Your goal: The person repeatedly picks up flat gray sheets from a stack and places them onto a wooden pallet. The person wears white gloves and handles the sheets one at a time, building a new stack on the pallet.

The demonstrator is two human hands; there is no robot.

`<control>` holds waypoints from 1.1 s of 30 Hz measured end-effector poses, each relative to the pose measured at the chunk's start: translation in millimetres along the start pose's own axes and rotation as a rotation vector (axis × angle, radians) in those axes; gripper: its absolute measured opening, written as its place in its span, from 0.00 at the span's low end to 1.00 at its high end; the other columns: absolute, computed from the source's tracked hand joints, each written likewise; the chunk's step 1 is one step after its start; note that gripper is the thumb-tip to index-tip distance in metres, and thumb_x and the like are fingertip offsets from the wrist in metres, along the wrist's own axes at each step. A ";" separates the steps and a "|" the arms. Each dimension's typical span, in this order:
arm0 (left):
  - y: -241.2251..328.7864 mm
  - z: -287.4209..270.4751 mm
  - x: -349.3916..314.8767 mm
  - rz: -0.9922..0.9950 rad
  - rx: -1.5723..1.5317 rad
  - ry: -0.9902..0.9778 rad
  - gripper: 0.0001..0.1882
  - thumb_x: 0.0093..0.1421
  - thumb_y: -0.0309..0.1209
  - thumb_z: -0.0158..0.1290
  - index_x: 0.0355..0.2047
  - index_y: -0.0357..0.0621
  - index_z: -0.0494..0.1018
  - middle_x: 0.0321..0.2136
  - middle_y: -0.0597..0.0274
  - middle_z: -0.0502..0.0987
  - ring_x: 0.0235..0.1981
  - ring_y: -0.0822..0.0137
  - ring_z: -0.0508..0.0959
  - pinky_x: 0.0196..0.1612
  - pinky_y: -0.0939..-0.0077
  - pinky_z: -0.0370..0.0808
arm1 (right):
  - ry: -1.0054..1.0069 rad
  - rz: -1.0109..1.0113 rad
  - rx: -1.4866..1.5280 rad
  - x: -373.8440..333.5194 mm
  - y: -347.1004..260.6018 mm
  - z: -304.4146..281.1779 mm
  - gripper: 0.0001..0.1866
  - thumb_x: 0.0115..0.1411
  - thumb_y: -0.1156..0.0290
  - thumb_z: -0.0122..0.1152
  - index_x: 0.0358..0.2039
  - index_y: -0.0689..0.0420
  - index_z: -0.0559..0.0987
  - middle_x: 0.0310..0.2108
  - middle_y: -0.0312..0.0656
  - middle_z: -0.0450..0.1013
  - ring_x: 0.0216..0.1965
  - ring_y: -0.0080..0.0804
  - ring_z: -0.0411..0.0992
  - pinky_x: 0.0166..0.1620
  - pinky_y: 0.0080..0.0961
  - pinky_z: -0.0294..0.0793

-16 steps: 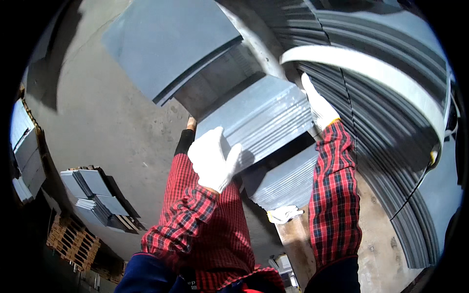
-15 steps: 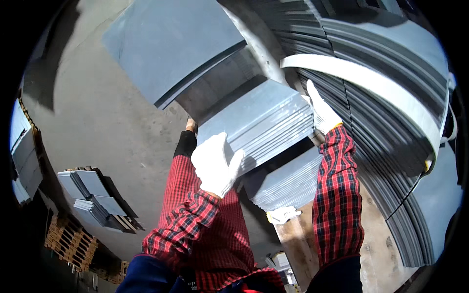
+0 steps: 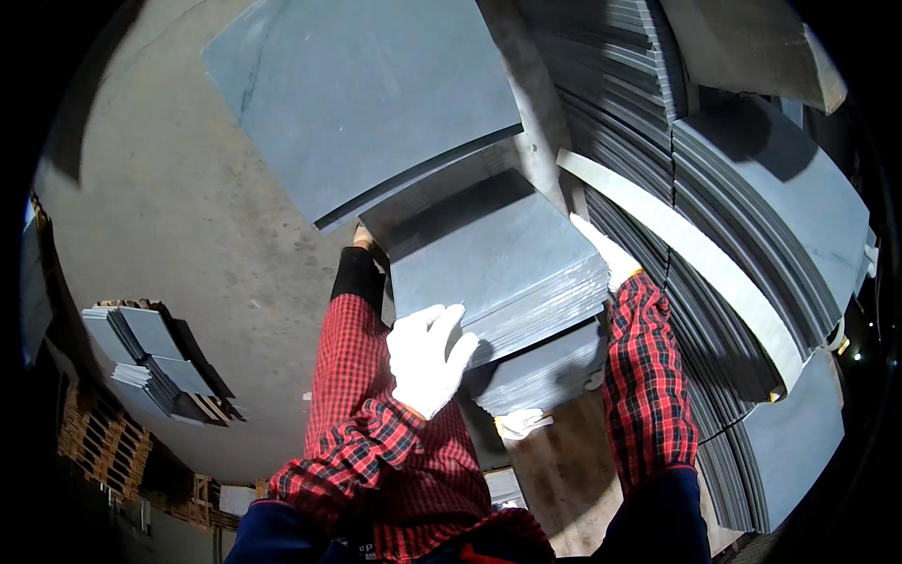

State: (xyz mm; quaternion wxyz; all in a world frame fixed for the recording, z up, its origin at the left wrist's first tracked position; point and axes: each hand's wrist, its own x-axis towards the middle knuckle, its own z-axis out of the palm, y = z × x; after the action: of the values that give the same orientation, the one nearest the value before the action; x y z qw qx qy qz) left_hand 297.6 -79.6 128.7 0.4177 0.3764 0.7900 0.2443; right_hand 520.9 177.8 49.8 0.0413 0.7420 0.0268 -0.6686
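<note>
Grey slab stack (image 3: 493,258) — flat, long axis slanting away rightward

Smooth-faced, rough-edged grey stone-like slabs (image 3: 493,258), matt white cloth gloves (image 3: 427,362), dull wooden board (image 3: 564,470)

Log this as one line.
stack of grey rectangular slabs; white-gloved left hand: at near-left corner; white-gloved right hand: at right edge

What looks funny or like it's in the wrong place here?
A spare white glove lies by the lower stack of grey slabs, at the edge of a brown board. It looks odd because no hand is in it, and the person's left hand and right hand both wear white gloves already.
</note>
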 end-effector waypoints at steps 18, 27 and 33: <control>-119.8 67.8 22.9 -1.189 -1.388 -0.178 0.43 0.59 0.44 0.61 0.68 0.39 0.54 0.64 0.48 0.64 0.64 0.51 0.66 0.65 0.57 0.64 | -0.094 -0.160 -0.251 52.7 19.7 -54.2 0.23 0.67 0.57 0.58 0.58 0.57 0.75 0.54 0.41 0.74 0.53 0.29 0.71 0.56 0.27 0.72; -123.1 56.9 29.5 -1.358 -1.883 -0.312 0.35 0.66 0.49 0.50 0.66 0.41 0.59 0.61 0.48 0.68 0.60 0.51 0.70 0.63 0.52 0.68 | 0.113 0.028 -0.144 23.7 3.1 10.3 0.18 0.66 0.57 0.60 0.50 0.55 0.80 0.45 0.38 0.78 0.44 0.27 0.75 0.47 0.26 0.78; -153.7 75.8 15.9 -1.312 -1.976 -0.364 0.28 0.64 0.38 0.53 0.61 0.37 0.64 0.57 0.47 0.72 0.57 0.51 0.73 0.60 0.54 0.71 | 0.028 -0.211 -0.381 54.8 28.3 -53.9 0.24 0.69 0.59 0.54 0.61 0.57 0.71 0.58 0.42 0.71 0.57 0.30 0.69 0.60 0.29 0.69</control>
State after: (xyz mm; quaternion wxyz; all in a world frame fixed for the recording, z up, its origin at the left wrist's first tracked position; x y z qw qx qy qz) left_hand 295.7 -153.3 -26.8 0.6764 -0.5522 0.2316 0.4288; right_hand 582.7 154.1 1.5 0.1102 0.7232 0.2307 -0.6415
